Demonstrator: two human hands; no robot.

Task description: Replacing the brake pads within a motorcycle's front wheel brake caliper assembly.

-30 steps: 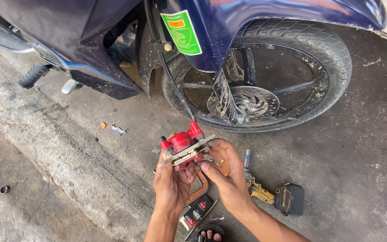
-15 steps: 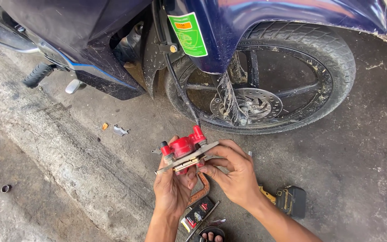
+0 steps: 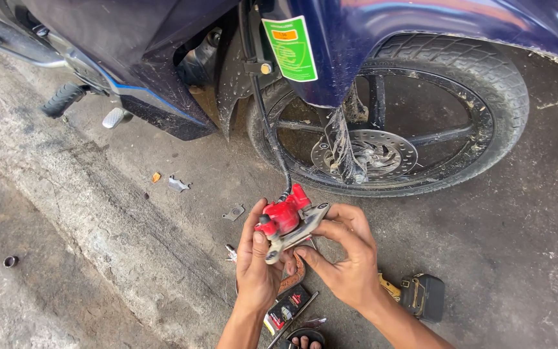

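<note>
A red brake caliper (image 3: 283, 216) with a grey metal bracket is held up over the concrete in front of a motorcycle's front wheel (image 3: 395, 123). My left hand (image 3: 258, 262) cups it from below and the left, thumb on the red body. My right hand (image 3: 347, 255) grips the bracket's right side with its fingertips. A black hose (image 3: 267, 139) runs from the caliper up to the blue motorcycle. The wheel's brake disc (image 3: 372, 155) shows bare behind the muddy fork leg.
Small metal parts (image 3: 177, 185) and a flat plate (image 3: 233, 212) lie on the concrete to the left. A black and yellow power tool (image 3: 418, 294) rests at the right of my right forearm. A small dark packet (image 3: 287, 307) and a thin tool lie beneath my hands. The footpeg (image 3: 62, 100) sticks out at left.
The caliper has been turned and tilted in my hands, its bracket now angled down to the left. Both hands stayed in the same spot.
</note>
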